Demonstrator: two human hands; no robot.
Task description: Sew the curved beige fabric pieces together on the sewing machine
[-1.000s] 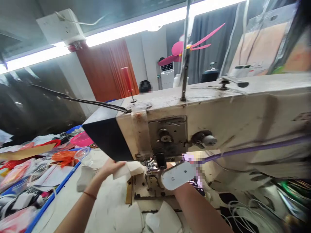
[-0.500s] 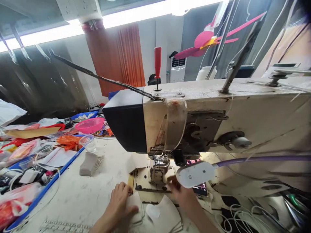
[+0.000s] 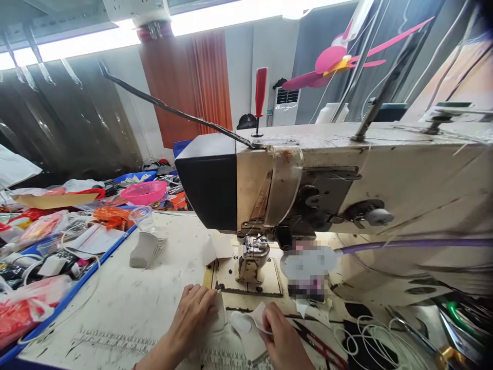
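My left hand (image 3: pixel 192 318) lies on a stack of white fabric pieces (image 3: pixel 220 313) at the table's near edge, fingers curled over them. My right hand (image 3: pixel 283 336) pinches the top white piece (image 3: pixel 246 329) beside it, just in front of the needle plate (image 3: pixel 250 280). The presser foot (image 3: pixel 252 257) of the worn cream sewing machine (image 3: pixel 346 174) stands behind both hands, with another white piece (image 3: pixel 215 247) lying to its left.
A grey stack of cut pieces (image 3: pixel 144 249) and a clear plastic cup (image 3: pixel 140 218) sit left on the table (image 3: pixel 127 303). A blue tray (image 3: pixel 57 246) of bags and a pink bowl (image 3: pixel 143 192) lie farther left. White cords (image 3: pixel 370 339) coil at the right.
My left hand left the piece by the presser foot and came down to the near stack. My right hand drew back from under the machine head to the stack's top piece.
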